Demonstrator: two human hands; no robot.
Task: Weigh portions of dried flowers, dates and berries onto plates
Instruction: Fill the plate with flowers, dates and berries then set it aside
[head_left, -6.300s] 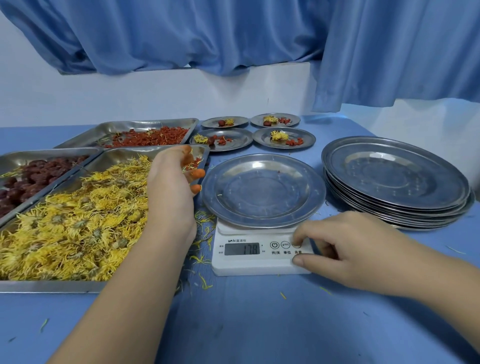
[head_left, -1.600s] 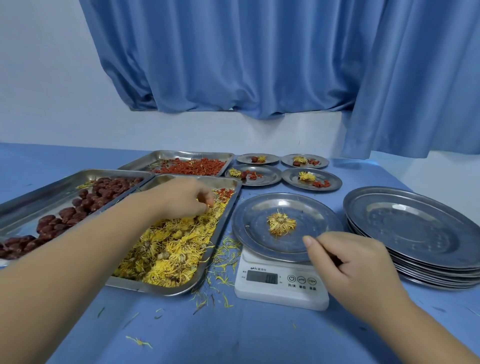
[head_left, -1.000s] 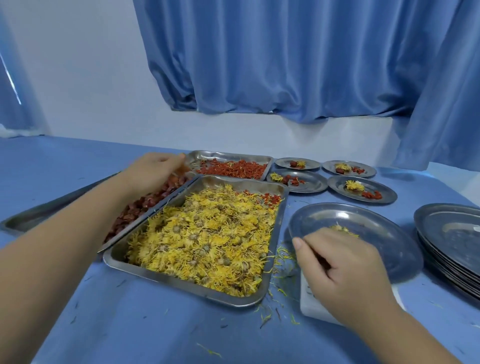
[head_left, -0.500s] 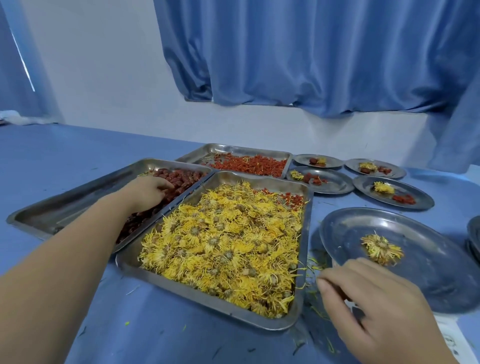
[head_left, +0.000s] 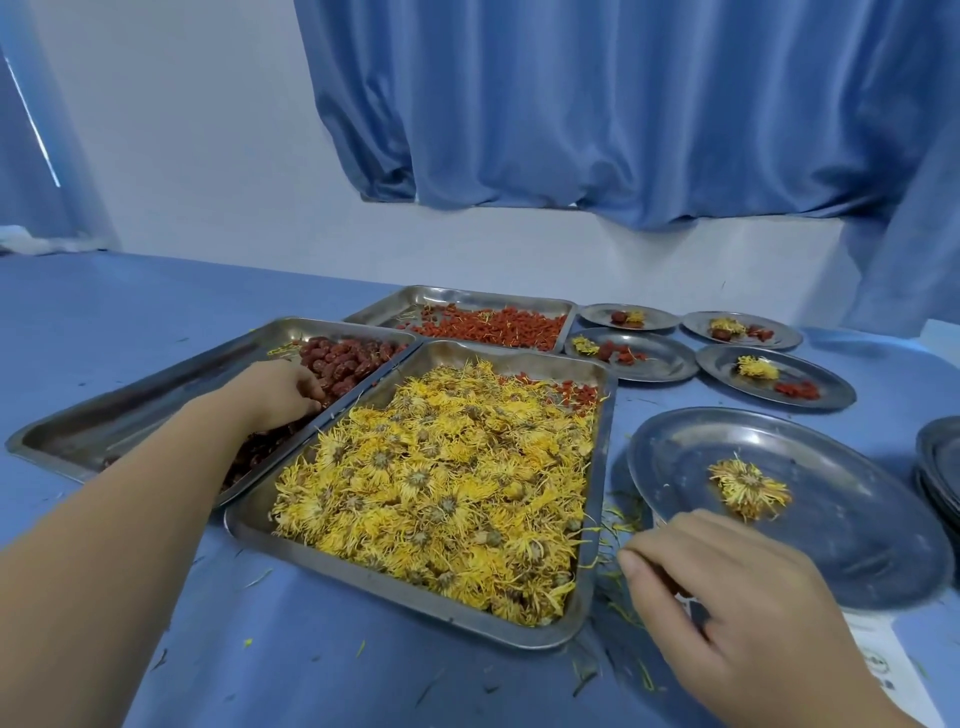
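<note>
My left hand (head_left: 278, 392) reaches into the tray of dark red dates (head_left: 348, 361), its fingertips down among them; whether it holds one is hidden. A steel plate (head_left: 852, 540) with one dried yellow flower (head_left: 750, 488) sits on the white scale (head_left: 883, 660), which is mostly covered. My right hand (head_left: 727, 608) hovers by the scale's left side, fingers loosely curled, nothing visible in it. A big tray of yellow dried flowers (head_left: 441, 483) lies in the middle. The tray of red berries (head_left: 488, 325) stands behind it.
Several small filled plates (head_left: 631, 353) stand at the back right. A stack of steel plates (head_left: 943, 467) shows at the right edge. Loose petals litter the blue tablecloth (head_left: 104, 296). Blue curtains (head_left: 597, 104) hang behind the table.
A flower now lies on the scale plate. My left hand has gone from the flower tray over to the date tray and dipped in. The view has swung left.
</note>
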